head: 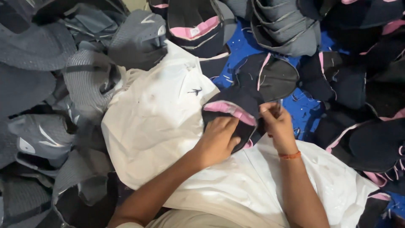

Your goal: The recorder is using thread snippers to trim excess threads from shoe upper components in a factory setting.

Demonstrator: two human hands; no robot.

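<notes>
Navy fabric with a pink lining band forms the shoe upper (234, 113) that both hands are working on, seen from above by a head-worn camera. It lies on a white sack (156, 126) spread across the person's lap, near the middle of the view.

The left hand (217, 141) rests palm down on the upper's near side, fingers together and curled over its edge, pressing it against the sack. The right hand (276, 124) is just beside it on the right, touching the upper's far edge. Its thumb and fingertips are pinched together on something thin and dark; this may be a small tool or a loose thread, but blur hides which. An orange thread bracelet (290, 155) circles the right wrist.

Around the sack lie heaps of other uppers. A grey pile (50, 105), some with pale curved marks, fills the left side. A stack of grey pieces (287, 25) sits nested together at the top. More navy and pink pieces (363, 139) cover the right side, and one dark oval piece (270, 76) lies just beyond the hands. A bright blue sheet (303, 107), dotted with thread scraps, shows between them.
</notes>
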